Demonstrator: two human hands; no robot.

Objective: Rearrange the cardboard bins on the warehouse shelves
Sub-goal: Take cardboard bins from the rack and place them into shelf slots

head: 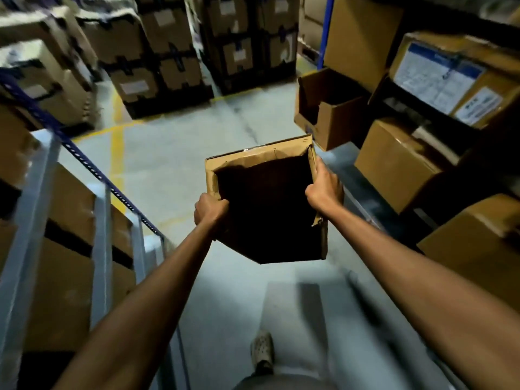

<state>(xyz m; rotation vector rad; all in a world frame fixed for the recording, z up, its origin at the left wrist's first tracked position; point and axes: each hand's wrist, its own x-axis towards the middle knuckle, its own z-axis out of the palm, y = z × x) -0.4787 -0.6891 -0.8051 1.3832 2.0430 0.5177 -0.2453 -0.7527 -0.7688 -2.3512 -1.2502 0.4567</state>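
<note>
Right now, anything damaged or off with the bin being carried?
Yes. The cardboard bin held by the left hand and right hand has a torn, ragged rim at its near right corner, and its far flap is creased. Inside is too dark to check.

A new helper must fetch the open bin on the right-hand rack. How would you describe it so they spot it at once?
On the right-hand rack, find the blue upright. At its foot, beyond the carried bin, sits an open cardboard bin. Unlike the closed boxes beside it, its top is open and one side is cut low.
</note>
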